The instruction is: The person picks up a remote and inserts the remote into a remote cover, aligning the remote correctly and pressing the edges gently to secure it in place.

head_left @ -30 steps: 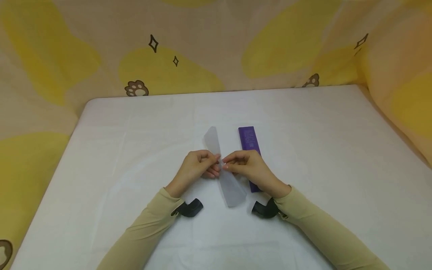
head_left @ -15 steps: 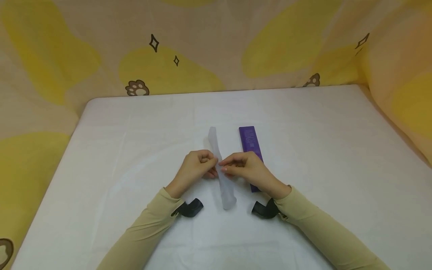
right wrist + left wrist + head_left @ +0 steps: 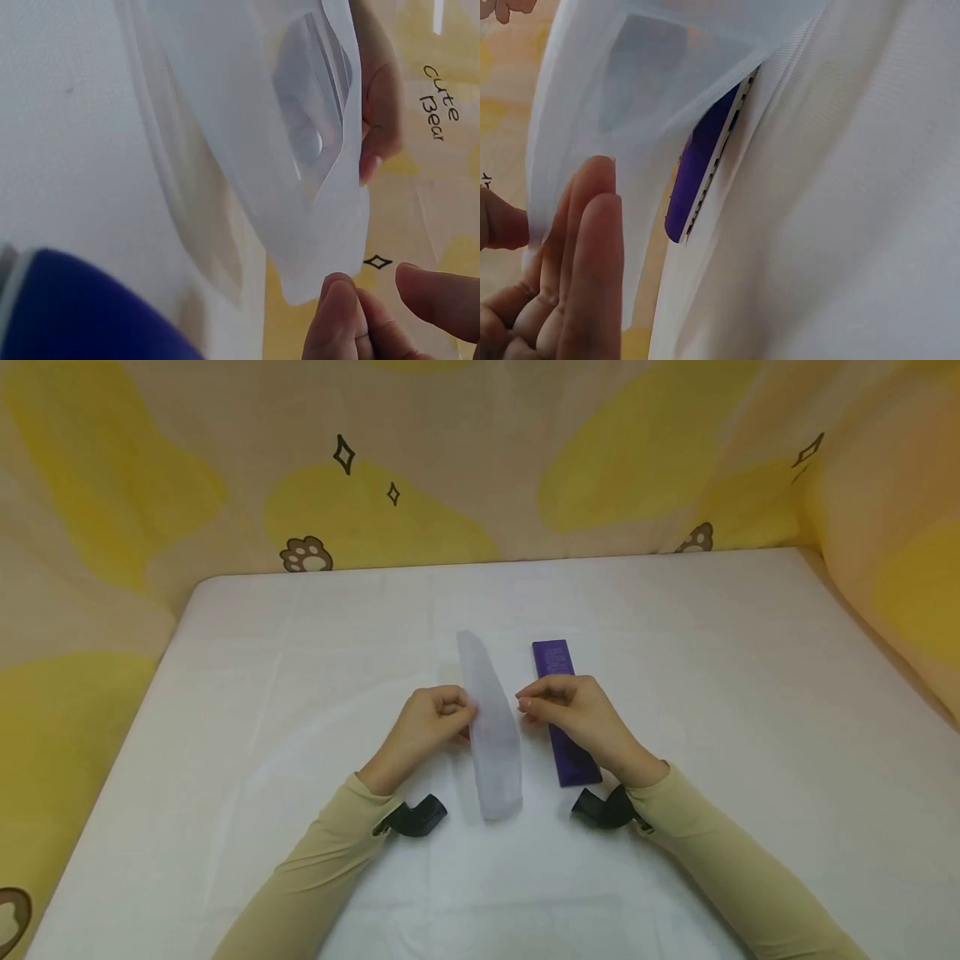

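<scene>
My left hand (image 3: 432, 723) pinches the left edge of a long, translucent frosted plastic pouch (image 3: 493, 752), which it holds up over the white table. In the left wrist view, the thumb (image 3: 502, 223) and fingers meet at the edge of the pouch. A gap with a clear layer shows in the pouch (image 3: 247, 150) in the right wrist view. My right hand (image 3: 581, 714) is just right of the pouch, apart from it, with thumb and forefinger separated and nothing between them. Partly under this hand lies a flat purple rectangular item (image 3: 576, 764) with small print.
The white-covered table (image 3: 300, 693) spreads around both hands. A yellow patterned cloth (image 3: 450, 460) rises behind it and at the sides. Black curved mounts (image 3: 420, 817) sit at both wrists.
My right hand has let go of the pouch and moved right and slightly up. The pouch, narrow before, now faces me more broadly. My left hand keeps its pinch and has shifted slightly left.
</scene>
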Demonstrator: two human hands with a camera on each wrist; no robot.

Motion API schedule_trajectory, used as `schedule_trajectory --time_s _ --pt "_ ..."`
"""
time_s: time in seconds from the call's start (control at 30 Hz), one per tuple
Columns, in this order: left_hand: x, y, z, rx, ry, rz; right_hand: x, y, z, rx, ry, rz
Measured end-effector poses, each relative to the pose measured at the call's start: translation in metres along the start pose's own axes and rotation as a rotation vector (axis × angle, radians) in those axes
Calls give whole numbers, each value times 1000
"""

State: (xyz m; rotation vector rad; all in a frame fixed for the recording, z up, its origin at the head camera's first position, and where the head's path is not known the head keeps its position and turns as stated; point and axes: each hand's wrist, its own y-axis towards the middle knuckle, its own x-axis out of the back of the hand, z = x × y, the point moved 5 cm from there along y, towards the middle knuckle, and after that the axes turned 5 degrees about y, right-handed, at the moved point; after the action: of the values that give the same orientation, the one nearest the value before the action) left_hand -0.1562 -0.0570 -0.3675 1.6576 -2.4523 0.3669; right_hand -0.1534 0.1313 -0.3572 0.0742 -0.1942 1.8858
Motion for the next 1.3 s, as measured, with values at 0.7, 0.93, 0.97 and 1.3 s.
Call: schedule_trajectory --time_s 0.7,0.93,0.97,1.3 --pt "-11 -1 1 -25 -144 107 -5 0 -5 -25 -121 10" --pt "-16 0 10 59 -61 -16 -10 -2 -3 3 -82 14" --pt "-16 1 11 65 -55 -28 -10 -3 -2 3 -75 15" --pt "-17 0 15 39 -156 13 -11 -2 -2 4 -43 37"
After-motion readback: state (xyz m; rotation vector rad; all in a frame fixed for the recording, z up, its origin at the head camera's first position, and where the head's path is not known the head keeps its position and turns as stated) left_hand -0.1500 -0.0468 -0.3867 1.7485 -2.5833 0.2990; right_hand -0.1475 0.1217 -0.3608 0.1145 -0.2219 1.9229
